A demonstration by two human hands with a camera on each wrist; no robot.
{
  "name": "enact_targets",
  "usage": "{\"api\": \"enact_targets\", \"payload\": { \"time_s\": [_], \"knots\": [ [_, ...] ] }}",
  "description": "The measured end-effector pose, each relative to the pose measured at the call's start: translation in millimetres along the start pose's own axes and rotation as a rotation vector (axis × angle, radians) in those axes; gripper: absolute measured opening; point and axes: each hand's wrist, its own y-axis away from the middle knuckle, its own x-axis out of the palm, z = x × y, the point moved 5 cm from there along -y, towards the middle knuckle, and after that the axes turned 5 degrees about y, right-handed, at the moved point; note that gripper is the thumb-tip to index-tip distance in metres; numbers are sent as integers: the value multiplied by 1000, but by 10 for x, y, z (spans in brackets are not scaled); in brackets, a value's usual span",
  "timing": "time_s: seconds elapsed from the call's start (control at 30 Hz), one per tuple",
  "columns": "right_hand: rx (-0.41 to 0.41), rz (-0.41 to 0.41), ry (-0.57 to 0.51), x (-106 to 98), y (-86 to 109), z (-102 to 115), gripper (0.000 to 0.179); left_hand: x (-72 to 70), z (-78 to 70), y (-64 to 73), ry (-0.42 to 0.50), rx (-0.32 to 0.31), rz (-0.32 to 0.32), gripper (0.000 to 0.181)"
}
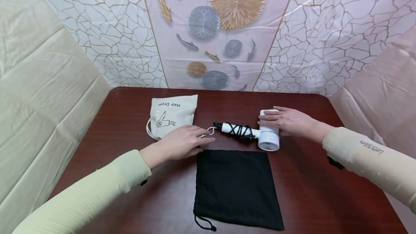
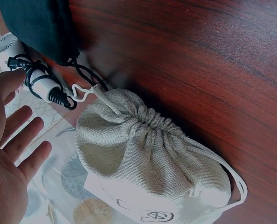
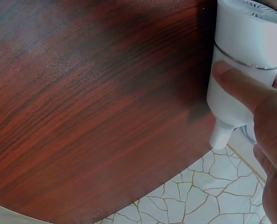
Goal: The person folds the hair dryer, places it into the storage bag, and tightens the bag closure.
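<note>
My right hand (image 1: 294, 122) grips the barrel of a white hair dryer (image 1: 269, 141) that lies on the table. In the right wrist view the thumb (image 3: 238, 84) presses on one side of the barrel, with fingers partly hidden behind it. A black power cord (image 1: 241, 130) is wound around the dryer's handle, which points left. My left hand (image 1: 183, 142) hovers with extended, spread fingers between the dryer's handle and a cream drawstring pouch (image 1: 172, 105). That pouch is bulging, gathered at its neck and printed "Hair Dryer". Its white drawstring (image 2: 82, 93) runs close by the left fingers.
A flat black drawstring bag (image 1: 237, 190) lies on the dark red table (image 1: 107, 198) in front of the dryer, its cord (image 1: 204, 223) at the near left corner. Patterned cloth (image 1: 123, 31) stands behind the table, with plain drapes (image 1: 39, 93) at the sides.
</note>
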Motion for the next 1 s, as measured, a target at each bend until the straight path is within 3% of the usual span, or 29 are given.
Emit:
{"api": "enact_targets", "payload": {
  "time_s": [0.3, 0.7, 0.83, 1.0],
  "knots": [
    [37, 8, -63, -70, -26, 68, 81, 19, 11, -7, 3, -3, 7, 49],
    [110, -108, -207, -24, -21, 133, 78, 53, 6, -6, 6, 10, 20, 48],
    [170, -118, -260, 20, -23, 168, 77, 56, 0, -11, 3, 22, 11, 48],
    [183, -114, -302, 34, -39, 245, 81, 64, 7, -18, 8, 17, 15, 48]
  ]
}}
